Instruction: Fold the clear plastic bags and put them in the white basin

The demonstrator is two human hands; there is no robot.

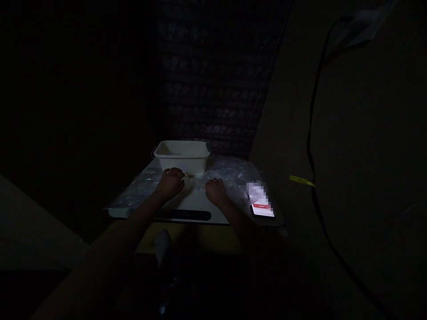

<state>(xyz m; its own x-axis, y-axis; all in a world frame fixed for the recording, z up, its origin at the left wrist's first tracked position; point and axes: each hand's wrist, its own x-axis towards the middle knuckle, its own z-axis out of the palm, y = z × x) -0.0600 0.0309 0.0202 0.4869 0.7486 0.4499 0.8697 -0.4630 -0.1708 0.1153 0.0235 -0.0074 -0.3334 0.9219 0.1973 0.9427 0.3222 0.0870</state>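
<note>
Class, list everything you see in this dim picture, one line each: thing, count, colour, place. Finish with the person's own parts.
tub: one, off-white, on the table's far part
table: one, whitish top, centre
slot: one, black, along the table's near edge
clear plastic: count unclear, colourless, spread over the table
phone: one, lit screen with red band, right side of the table
cable: one, dark, hanging at right
tag: one, yellow, on the cable
thin cord: one, greyish, beyond the table
ridged backdrop: one, dark, behind the table
left hand: one, colour dimmed, before the tub
right hand: one, colour dimmed, between tub and phone
</note>
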